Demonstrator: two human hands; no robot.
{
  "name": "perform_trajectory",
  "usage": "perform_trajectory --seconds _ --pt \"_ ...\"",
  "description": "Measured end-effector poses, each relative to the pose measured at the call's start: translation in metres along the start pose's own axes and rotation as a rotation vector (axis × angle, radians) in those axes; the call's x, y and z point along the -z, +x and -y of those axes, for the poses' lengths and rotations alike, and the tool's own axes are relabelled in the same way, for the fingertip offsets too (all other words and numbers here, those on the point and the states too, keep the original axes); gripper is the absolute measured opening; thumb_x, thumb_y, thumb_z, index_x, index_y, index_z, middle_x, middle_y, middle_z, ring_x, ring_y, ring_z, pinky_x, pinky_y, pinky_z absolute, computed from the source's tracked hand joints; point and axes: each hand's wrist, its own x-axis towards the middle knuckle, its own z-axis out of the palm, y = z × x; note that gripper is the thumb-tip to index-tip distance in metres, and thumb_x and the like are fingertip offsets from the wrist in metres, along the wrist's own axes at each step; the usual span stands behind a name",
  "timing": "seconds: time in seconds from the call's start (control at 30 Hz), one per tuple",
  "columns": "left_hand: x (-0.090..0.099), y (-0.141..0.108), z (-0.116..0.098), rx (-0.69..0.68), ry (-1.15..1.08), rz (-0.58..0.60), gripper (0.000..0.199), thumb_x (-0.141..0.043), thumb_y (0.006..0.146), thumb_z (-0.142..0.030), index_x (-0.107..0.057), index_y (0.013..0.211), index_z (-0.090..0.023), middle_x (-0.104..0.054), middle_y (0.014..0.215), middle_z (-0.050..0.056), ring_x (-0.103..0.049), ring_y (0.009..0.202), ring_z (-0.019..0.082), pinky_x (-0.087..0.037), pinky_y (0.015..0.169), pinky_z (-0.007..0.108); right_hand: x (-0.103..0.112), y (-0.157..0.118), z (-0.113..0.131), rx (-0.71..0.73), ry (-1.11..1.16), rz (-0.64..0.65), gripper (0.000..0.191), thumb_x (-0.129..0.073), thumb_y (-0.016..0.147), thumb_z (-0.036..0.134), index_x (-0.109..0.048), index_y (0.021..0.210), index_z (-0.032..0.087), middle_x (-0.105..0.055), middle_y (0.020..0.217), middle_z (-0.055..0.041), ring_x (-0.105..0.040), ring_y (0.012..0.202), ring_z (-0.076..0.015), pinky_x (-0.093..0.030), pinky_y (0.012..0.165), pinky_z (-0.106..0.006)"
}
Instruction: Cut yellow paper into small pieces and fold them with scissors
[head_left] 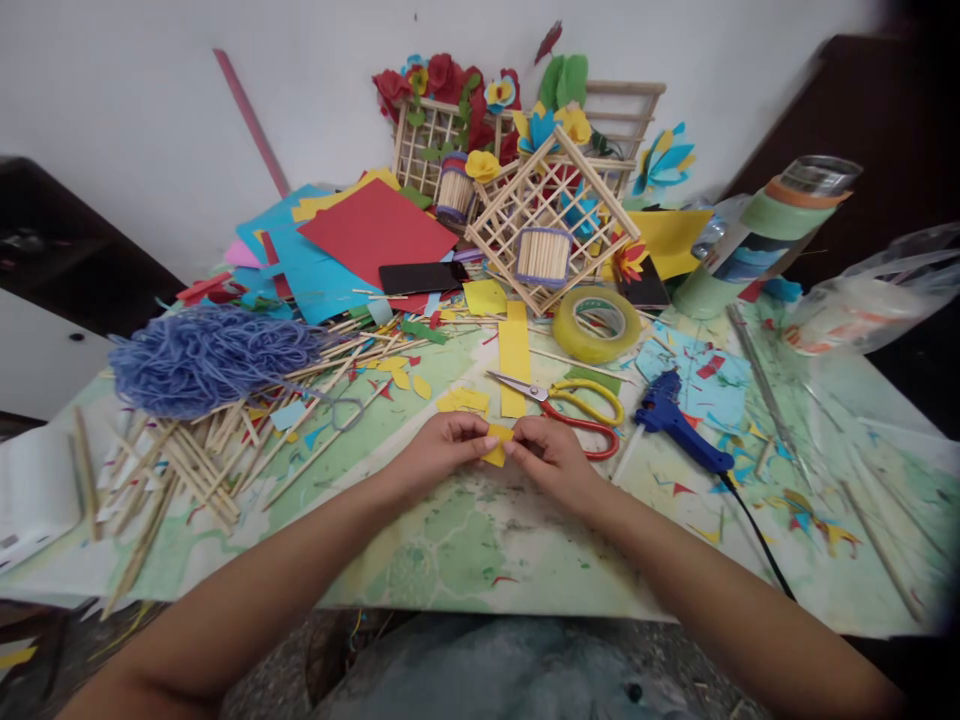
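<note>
**Left hand [439, 447] and right hand [551, 458], both in a narrow pinch, hold one small yellow paper piece [496, 445] between them; open room lies toward the near edge of the map-printed bench [480, 560]. Beyond: one pair of red-and-yellow-handled scissors [592, 425], one blue glue gun [667, 420].**

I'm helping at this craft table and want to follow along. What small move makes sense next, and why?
Probably crease the small yellow paper piece while it's held: the left hand and right hand both pinch it, and the scissors lie just beyond, unheld.
</note>
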Motion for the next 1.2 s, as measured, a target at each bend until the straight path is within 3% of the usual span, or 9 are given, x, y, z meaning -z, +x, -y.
perform_trajectory --seconds 0.17,0.27,0.4,0.53,0.67,0.77,0.87,1.2 --pt "-0.002 -0.001 -0.002 0.077 0.041 0.056 0.026 -0.07 0.068 -0.037 -0.062 0.077 -0.014 -0.06 0.066 0.0 -0.055 0.055 0.009 -0.045 0.055 0.022 0.001 -0.001 -0.002 -0.021 0.081 -0.022 0.017 -0.05 0.083 0.029 -0.051 0.07 0.018 -0.048 0.06 0.0024 -0.043 0.057 -0.011 -0.032 0.054 -0.024" --pt "-0.002 -0.002 -0.004 0.049 0.09 0.076 0.025 -0.071 0.067 -0.035 -0.062 0.077 -0.014 -0.057 0.066 -0.001 -0.053 0.055 0.008 -0.043 0.055 0.021 0.001 -0.002 0.0 -0.048 0.123 -0.037 0.014 -0.052 0.081 0.027 -0.052 0.07 0.018 -0.05 0.06 0.002 -0.045 0.058 -0.0113 -0.034 0.055 -0.024" --pt "0.0 -0.001 -0.004 -0.057 0.201 0.059 0.023 -0.073 0.064 -0.032 -0.063 0.075 -0.014 -0.052 0.059 -0.004 -0.046 0.052 0.007 -0.034 0.049 0.019 0.002 -0.002 -0.002 -0.084 0.201 -0.162 0.016 -0.053 0.081 0.03 -0.051 0.069 0.019 -0.052 0.063 0.0011 -0.046 0.06 -0.0119 -0.037 0.057 -0.025" --pt "0.002 -0.001 -0.003 -0.059 0.293 0.066 0.024 -0.064 0.073 -0.036 -0.066 0.079 -0.014 -0.054 0.054 -0.002 -0.045 0.048 0.008 -0.033 0.048 0.021 0.003 -0.002 -0.009 -0.168 0.391 -0.268 0.018 -0.055 0.081 0.035 -0.052 0.073 0.019 -0.049 0.065 0.0015 -0.044 0.059 -0.0113 -0.037 0.055 -0.024" --pt "0.0 0.0 -0.001 -0.14 0.238 -0.04 0.031 -0.067 0.071 -0.034 -0.065 0.096 -0.017 -0.067 0.079 0.005 -0.06 0.069 0.015 -0.045 0.063 0.025 0.001 0.0 -0.013 -0.212 0.508 -0.308 0.021 -0.056 0.08 0.038 -0.051 0.074 0.019 -0.047 0.066 0.002 -0.042 0.058 -0.0101 -0.035 0.053 -0.023" --pt "-0.003 0.001 -0.004 -0.142 0.187 -0.028 0.031 -0.072 0.066 -0.033 -0.065 0.091 -0.016 -0.067 0.095 0.007 -0.061 0.083 0.017 -0.046 0.075 0.029 -0.001 0.001 -0.011 -0.22 0.521 -0.306 0.022 -0.057 0.079 0.04 -0.051 0.074 0.019 -0.048 0.065 0.0018 -0.043 0.059 -0.0104 -0.037 0.053 -0.023" --pt "-0.004 0.002 -0.006 -0.107 0.155 0.003 0.03 -0.072 0.066 -0.034 -0.065 0.087 -0.014 -0.068 0.087 0.006 -0.061 0.077 0.016 -0.047 0.073 0.028 -0.002 0.002 -0.007 -0.22 0.495 -0.271 0.023 -0.057 0.079 0.041 -0.052 0.073 0.019 -0.049 0.064 0.0018 -0.044 0.058 -0.0108 -0.037 0.054 -0.023" --pt "-0.001 0.002 -0.002 -0.122 0.027 -0.093 0.026 -0.074 0.064 -0.031 -0.06 0.078 -0.014 -0.064 0.072 0.0 -0.061 0.066 0.012 -0.048 0.067 0.025 0.0 0.002 -0.007 -0.181 0.396 -0.154 0.018 -0.056 0.076 0.035 -0.048 0.07 0.019 -0.048 0.063 0.0018 -0.043 0.058 -0.0111 -0.036 0.053 -0.024"
